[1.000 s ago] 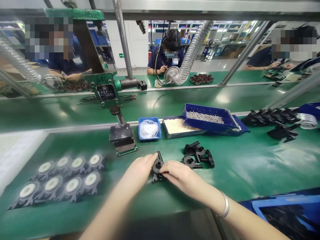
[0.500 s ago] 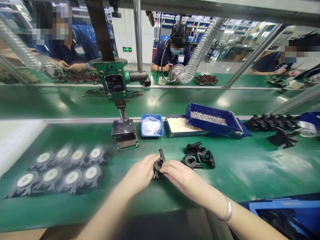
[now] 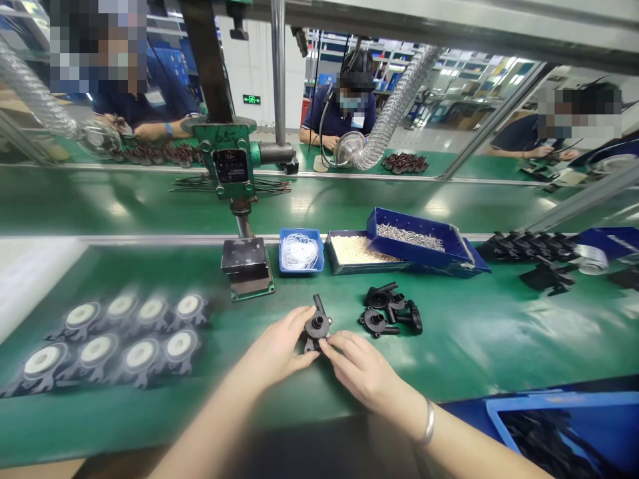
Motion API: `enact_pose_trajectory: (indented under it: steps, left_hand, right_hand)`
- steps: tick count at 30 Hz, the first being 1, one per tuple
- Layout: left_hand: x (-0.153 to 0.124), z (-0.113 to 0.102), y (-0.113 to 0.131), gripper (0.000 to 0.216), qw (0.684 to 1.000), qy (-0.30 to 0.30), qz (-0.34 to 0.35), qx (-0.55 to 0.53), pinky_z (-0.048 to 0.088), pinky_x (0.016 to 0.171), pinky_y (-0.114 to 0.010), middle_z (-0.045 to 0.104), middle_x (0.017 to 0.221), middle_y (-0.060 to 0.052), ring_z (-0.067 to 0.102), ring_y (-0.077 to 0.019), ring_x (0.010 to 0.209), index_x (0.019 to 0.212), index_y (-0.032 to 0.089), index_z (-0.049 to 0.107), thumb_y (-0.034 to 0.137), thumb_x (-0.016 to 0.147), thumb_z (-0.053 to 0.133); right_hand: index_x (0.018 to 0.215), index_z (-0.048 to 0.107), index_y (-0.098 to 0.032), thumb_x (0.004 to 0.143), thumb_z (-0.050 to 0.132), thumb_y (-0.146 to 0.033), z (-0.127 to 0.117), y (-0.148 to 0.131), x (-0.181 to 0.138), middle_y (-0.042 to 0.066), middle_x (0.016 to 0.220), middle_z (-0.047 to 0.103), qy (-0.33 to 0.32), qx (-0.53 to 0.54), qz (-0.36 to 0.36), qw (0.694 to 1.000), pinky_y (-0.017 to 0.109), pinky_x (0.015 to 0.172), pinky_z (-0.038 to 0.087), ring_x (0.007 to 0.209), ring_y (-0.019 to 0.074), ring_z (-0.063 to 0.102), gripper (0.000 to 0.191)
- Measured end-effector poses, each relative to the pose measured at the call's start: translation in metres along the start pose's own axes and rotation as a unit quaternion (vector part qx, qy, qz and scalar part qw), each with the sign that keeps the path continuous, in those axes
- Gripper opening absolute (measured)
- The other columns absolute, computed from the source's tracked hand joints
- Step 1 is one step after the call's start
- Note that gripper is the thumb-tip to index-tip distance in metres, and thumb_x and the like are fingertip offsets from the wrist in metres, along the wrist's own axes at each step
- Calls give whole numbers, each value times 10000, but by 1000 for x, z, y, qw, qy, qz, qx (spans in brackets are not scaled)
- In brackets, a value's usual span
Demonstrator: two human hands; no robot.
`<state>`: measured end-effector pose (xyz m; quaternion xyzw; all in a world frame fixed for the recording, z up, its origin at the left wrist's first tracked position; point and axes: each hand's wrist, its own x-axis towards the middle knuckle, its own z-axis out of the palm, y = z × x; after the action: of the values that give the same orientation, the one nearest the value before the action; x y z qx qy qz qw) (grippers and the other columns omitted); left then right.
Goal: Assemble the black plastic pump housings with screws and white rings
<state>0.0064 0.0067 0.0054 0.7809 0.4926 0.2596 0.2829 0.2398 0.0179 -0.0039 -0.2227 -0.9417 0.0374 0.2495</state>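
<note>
A black plastic pump housing (image 3: pixel 317 323) with a round raised centre and a spout pointing up is in front of me. My left hand (image 3: pixel 282 346) grips it from the left, thumb below and fingers along its side. At its lower right edge, the fingertips of my right hand (image 3: pixel 362 369) are pinched against it. Several loose black pump covers (image 3: pixel 376 320) with spouts lie just right of my hands. On the left stand rows of black housings with white round discs (image 3: pixel 141 354), slightly blurred.
Behind my hands stands a green press (image 3: pixel 232 166) over a black block. Beside it are a blue tray of white rings (image 3: pixel 301 251), a bin of cream-coloured bits (image 3: pixel 352 253) and a bin of metal pins (image 3: pixel 409 238). A blue crate (image 3: pixel 574 399) holds black parts. Co-workers sit opposite.
My right hand has drawn down from the top of the housing to its lower right edge, uncovering more of it. The left hand keeps its hold. The view has shifted slightly.
</note>
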Motion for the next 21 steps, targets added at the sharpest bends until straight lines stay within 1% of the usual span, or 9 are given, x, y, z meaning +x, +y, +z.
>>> enact_pose_trajectory:
  steps: [4,7,9,11,13,14,17,19,21]
  left_hand:
    - [-1,4,2,718,1000,10,1,15,485,1057,-499,500,1436,-163,532,-305,1291,1428,202,357,258,810,718]
    - [-2,10,2,708,999,31,3,11,495,1043,-492,532,1405,-151,558,-294,1266,1428,219,356,253,817,712]
    - [-4,16,1,759,998,53,-17,-1,502,1033,-485,546,1395,-153,566,-292,1263,1450,223,313,282,814,723]
    - [-6,26,-1,879,996,73,-47,-18,516,1015,-478,560,1383,-157,579,-294,1252,1491,224,210,299,797,744]
    - [-9,38,-3,966,993,88,-69,-31,531,995,-470,572,1368,-158,600,-291,1229,1518,224,95,278,796,735]
    - [-11,44,-3,967,993,92,-72,-31,534,990,-471,570,1369,-164,606,-292,1221,1523,222,64,270,809,713]
    - [-19,58,-2,872,994,100,-53,-12,554,963,-482,555,1384,-187,618,-315,1202,1534,223,79,298,858,624]
    - [-20,63,-2,863,993,112,-19,-6,587,914,-480,591,1349,-161,647,-324,1154,1541,273,86,329,854,607]
    - [-17,64,-4,946,994,111,7,-12,618,843,-508,636,1290,-111,686,-339,1077,1540,355,15,340,820,629]
  right_hand:
    - [1340,492,-147,909,474,-29,11,10,-4,144,1149,583,38,34,-13,999,493,933,530,1129,274,525,448]
    - [1288,500,-195,910,487,-83,1,7,1,134,1170,555,46,91,69,992,484,936,525,1120,261,539,394]
    - [1340,447,-194,903,522,-127,-10,1,5,152,1232,523,75,110,133,982,488,977,503,1175,273,515,447]
    - [1415,383,-192,895,559,-172,-18,-6,5,170,1313,477,87,103,163,977,504,1025,469,1245,292,469,549]
    - [1445,384,-223,893,588,-215,-17,-15,5,160,1393,424,54,89,168,980,505,1052,448,1289,303,433,590]
    - [1445,401,-239,889,605,-235,-14,-19,4,152,1433,393,34,83,174,981,496,1059,444,1303,305,422,593]
    - [1418,449,-251,857,666,-287,5,-31,3,138,1518,312,7,58,213,975,461,1045,458,1294,313,432,603]
    - [1374,487,-238,848,674,-334,16,-33,2,144,1519,331,-5,28,227,973,457,988,489,1229,320,479,567]
    - [1345,503,-220,868,641,-395,16,-29,1,155,1497,380,-15,-3,196,980,444,931,507,1185,316,502,527]
